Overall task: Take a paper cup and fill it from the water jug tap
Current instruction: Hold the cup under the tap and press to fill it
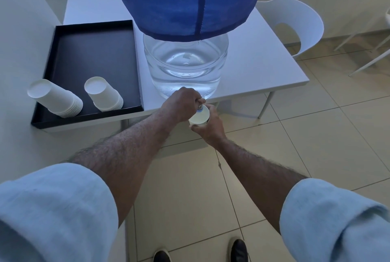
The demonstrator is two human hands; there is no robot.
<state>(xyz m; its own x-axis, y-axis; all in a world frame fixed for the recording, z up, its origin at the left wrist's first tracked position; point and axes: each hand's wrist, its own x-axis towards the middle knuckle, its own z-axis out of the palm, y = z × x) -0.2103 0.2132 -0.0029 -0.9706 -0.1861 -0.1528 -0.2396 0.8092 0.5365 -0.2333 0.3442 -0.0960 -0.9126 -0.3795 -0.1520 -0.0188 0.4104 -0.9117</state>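
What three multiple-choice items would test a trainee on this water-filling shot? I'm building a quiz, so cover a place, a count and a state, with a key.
1. Where is the paper cup held?
A. On the black tray
B. Past the table edge, under the tap
C. On the chair

2. How many cup stacks lie on the black tray?
A. Two
B. Four
C. None

3. What is the left hand doing?
A. Hanging free
B. Holding a stack
C. Gripping the tap

Key: B, the right hand holds the cup below the tap; A, two stacks show; C, its fingers close on the tap.
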